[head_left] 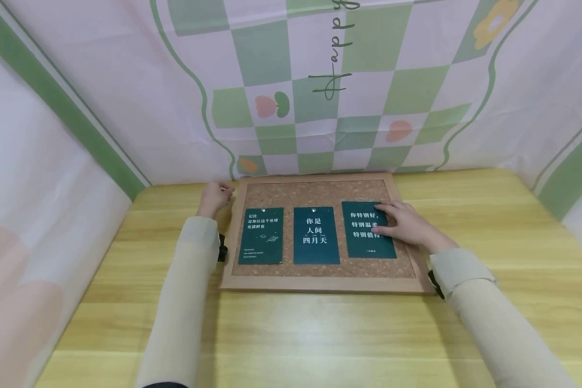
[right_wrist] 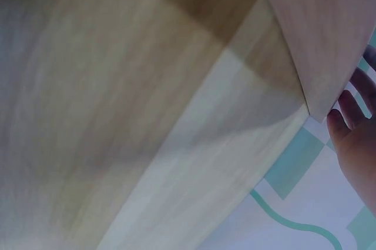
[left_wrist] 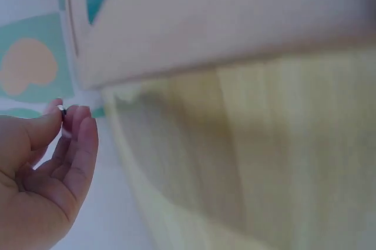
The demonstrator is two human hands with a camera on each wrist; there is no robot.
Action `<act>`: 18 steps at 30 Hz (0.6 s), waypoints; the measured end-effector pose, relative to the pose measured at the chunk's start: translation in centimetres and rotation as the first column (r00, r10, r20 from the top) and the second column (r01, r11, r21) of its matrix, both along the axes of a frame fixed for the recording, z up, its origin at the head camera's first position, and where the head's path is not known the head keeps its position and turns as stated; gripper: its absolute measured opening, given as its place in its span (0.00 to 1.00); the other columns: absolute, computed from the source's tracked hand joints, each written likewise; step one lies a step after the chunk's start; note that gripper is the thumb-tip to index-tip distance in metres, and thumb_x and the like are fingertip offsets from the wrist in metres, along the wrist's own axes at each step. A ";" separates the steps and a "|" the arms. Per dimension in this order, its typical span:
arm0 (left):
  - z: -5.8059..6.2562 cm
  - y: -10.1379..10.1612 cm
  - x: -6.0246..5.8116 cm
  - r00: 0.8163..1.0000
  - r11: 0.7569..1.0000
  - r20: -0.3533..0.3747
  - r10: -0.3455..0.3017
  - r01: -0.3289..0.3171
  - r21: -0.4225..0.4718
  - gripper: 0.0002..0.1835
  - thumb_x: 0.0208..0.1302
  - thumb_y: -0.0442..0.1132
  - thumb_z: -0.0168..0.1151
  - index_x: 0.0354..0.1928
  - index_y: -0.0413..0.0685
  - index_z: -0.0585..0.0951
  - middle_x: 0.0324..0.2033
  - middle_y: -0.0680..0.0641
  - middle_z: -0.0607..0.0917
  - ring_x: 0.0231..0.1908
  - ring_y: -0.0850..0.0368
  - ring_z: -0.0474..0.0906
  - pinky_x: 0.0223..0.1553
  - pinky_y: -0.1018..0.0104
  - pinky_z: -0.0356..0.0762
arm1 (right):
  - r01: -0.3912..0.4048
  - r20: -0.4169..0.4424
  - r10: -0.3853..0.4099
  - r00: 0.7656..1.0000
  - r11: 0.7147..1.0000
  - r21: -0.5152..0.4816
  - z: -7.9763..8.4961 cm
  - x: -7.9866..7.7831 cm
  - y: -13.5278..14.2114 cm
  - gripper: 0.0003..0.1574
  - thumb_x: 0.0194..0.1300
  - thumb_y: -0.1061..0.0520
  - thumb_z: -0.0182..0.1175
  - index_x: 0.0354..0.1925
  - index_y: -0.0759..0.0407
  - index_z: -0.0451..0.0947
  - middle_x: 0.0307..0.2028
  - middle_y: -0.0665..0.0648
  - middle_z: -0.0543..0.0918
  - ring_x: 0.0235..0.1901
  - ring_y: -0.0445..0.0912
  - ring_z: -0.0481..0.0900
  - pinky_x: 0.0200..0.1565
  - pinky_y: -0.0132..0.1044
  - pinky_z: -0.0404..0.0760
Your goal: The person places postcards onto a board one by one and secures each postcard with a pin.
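A wood-framed corkboard (head_left: 315,192) lies on the table with three dark green cards in a row. The left card (head_left: 262,245) and the middle card (head_left: 316,254) each show a small pale pin at the top edge. On the right card (head_left: 368,251), which sits slightly higher, my right hand (head_left: 409,225) rests its thumb and fingertips over the right side, hiding part of the lettering. Beyond the board's left frame edge, my left hand (head_left: 214,199) pinches a tiny pushpin (left_wrist: 64,113) between thumb and fingertips; it looks dark with a clear part.
The light wooden tabletop (head_left: 315,339) extends in front of the board and to both sides. Behind the board hangs a green and white checked cloth (head_left: 315,129), close to its back edge. More printed cloth (head_left: 53,161) covers the left side.
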State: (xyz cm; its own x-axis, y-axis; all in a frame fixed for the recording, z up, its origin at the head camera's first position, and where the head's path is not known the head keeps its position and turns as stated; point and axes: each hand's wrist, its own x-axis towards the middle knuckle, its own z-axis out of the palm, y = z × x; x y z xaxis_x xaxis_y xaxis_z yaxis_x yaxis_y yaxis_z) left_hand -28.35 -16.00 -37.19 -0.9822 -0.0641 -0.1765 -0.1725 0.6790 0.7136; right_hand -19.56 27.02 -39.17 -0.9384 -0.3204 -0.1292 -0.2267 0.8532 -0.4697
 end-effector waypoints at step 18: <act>3.7 10.7 0.4 0.978 0.977 -0.025 -0.205 0.206 0.048 0.15 0.72 0.34 0.48 0.55 0.33 0.76 0.47 0.35 0.83 0.47 0.42 0.81 0.50 0.58 0.78 | -0.006 0.006 0.006 1.000 1.000 0.004 0.1 0.0 0.0 0.48 0.64 0.42 0.60 0.69 0.70 0.57 0.69 0.76 0.54 0.67 0.72 0.50 0.64 0.67 0.55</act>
